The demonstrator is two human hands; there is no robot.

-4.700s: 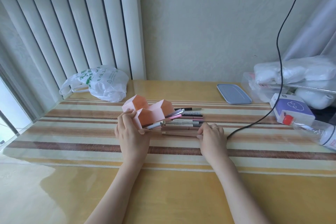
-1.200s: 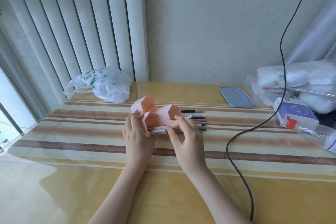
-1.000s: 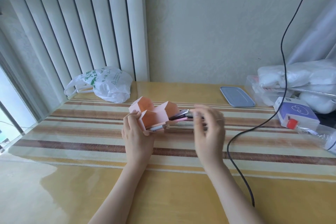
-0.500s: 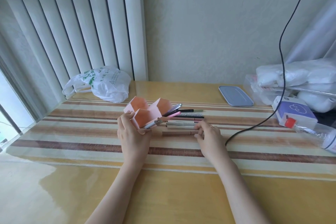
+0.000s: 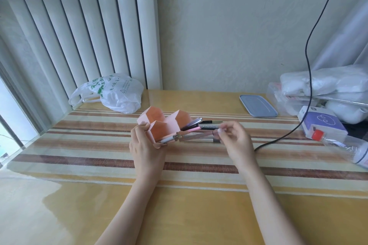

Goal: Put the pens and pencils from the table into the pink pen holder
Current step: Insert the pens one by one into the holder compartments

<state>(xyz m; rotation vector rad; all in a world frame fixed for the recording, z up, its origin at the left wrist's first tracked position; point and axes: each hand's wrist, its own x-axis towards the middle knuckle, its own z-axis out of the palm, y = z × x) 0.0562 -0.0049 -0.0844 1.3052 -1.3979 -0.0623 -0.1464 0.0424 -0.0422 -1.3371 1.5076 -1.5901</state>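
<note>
- While the left hand (image 5: pixel 146 146) grips the near corner of the pink holder (image 5: pixel 162 125), the holder lies tipped on its side on the surface (image 5: pixel 99 205), openings facing right.
- Right hand (image 5: pixel 236 141) pinches the right end of a brownish pen (image 5: pixel 196 135), its other end at the holder's near opening; motion blur at the fingertips.
- Several pens (image 5: pixel 194 125) already stick out of the far compartment.
- A white pen (image 5: pixel 201 140) lies flat just right of the holder, under the held one.
- Black cable (image 5: pixel 278 139) runs to the right hand's right.
- Plastic bag (image 5: pixel 117 93) far left, grey lid (image 5: pixel 257 105) far right, well apart from the holder.
</note>
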